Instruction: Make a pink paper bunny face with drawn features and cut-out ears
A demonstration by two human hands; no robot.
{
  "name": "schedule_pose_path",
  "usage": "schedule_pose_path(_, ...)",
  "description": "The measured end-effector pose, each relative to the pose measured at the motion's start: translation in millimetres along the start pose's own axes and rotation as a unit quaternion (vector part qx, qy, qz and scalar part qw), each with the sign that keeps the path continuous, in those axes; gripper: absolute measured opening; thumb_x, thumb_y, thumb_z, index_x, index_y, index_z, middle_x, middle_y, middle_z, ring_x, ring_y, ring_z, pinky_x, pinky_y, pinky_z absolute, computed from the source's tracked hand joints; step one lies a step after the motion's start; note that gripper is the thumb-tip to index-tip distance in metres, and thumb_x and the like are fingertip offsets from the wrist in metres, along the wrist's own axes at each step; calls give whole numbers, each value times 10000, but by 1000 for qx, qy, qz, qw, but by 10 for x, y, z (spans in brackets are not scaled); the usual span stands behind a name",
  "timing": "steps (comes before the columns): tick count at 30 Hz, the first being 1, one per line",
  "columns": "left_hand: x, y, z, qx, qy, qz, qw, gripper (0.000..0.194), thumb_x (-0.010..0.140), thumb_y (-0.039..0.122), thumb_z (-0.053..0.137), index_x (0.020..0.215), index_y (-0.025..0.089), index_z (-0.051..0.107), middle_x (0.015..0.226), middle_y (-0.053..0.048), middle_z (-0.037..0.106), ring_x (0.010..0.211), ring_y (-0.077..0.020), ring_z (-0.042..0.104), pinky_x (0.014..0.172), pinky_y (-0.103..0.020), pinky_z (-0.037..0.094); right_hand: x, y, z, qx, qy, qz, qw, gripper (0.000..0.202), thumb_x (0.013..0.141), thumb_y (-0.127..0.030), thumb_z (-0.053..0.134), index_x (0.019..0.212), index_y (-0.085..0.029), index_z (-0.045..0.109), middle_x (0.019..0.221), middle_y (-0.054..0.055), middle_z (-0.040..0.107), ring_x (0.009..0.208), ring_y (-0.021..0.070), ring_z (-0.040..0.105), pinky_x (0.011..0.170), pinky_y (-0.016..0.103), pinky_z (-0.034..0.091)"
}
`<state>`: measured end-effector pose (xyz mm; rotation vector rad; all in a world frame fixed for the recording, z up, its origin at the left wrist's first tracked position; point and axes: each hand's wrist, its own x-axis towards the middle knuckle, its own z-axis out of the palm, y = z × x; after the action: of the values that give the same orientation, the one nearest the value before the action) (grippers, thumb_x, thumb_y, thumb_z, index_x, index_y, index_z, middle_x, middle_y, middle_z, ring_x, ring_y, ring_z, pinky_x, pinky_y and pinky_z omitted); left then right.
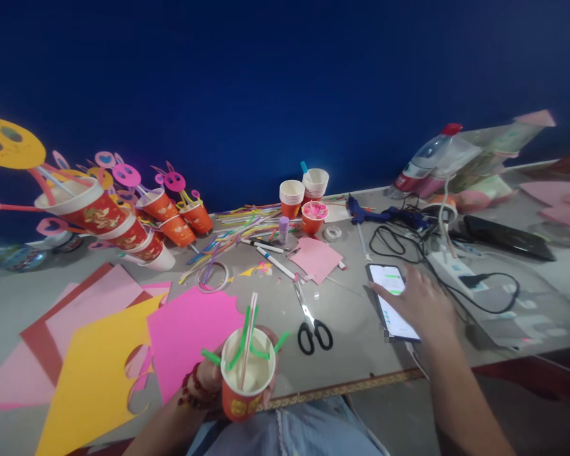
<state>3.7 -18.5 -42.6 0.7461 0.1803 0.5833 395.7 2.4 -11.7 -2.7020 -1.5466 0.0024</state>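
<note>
My left hand [211, 377] is wrapped round a red paper cup [241, 404] with a white rim, held near the front edge of the table. A pale straw [248, 339] stands up inside the cup. Green bent strips [210, 356] stick out over both sides of its rim. Over a lit phone [393, 316] lying on the table, my right hand [422, 301] reaches with thumb and fingers apart. Its thumb lies over the screen; whether it touches the glass, I cannot tell. Between the two hands lie black-handled scissors [315, 335].
Pink and yellow paper sheets [95, 361] spread at left, below decorated stacked cups [99, 212]. Loose straws [240, 237], a tape roll [213, 277] and a cup of pink scraps [314, 218] sit mid-table. Glue gun [368, 214], cables, power strip [451, 269] and bottle [422, 161] occupy the right.
</note>
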Motion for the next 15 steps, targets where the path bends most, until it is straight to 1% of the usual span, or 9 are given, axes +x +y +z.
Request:
schedule_pose_path(3,35,5,-1,-30,-23,37,999,858,609,800,737,1172,184,540,873,-72,658,556,-158,620,510,-261,471,6,5,1,-21,-1,-3,1000,827,896,-704,451,1401,-49,444,1261,278,641,1143,433,613,922,480,476)
schedule_pose_path(4,45,9,3,-42,-27,40,998,821,633,766,752,1154,166,545,876,-88,665,566,-169,633,520,-267,482,3,8,-1,-27,0,-1,1000,822,902,-703,440,1399,-49,450,1261,279,640,1132,435,618,914,482,479)
schedule_pose_path(7,54,21,22,-73,-11,40,996,718,737,703,720,1146,137,555,884,-114,671,596,-183,654,536,-269,491,-7,6,-11,-40,-1,7,999,807,907,-704,431,1386,-57,477,1261,266,640,1126,433,620,908,483,481)
schedule_pose_path(8,53,25,28,-80,-10,43,996,715,741,695,723,1155,136,557,883,-114,671,598,-184,654,534,-266,490,-7,1,-16,-41,-3,8,999,808,905,-708,433,1383,-59,484,1259,262,640,1128,430,619,910,482,480)
schedule_pose_path(10,51,37,41,-89,-18,50,995,758,700,689,764,1183,142,559,893,-114,672,613,-190,658,534,-264,494,5,-15,-28,-39,-6,8,999,819,898,-718,430,1385,-62,486,1257,262,638,1131,431,614,907,492,479)
schedule_pose_path(12,52,59,58,-95,-23,45,994,766,688,678,781,1199,149,566,908,-117,676,644,-202,669,546,-270,507,32,-37,-47,-37,-9,11,999,823,888,-732,421,1377,-74,495,1257,264,633,1131,442,605,895,523,476)
schedule_pose_path(15,59,107,89,-99,-5,17,995,651,804,649,693,1203,146,588,898,-113,678,666,-201,675,557,-270,512,95,-71,-91,-34,-29,19,999,817,869,-749,422,1341,-89,521,1251,272,628,1136,469,588,884,589,464)
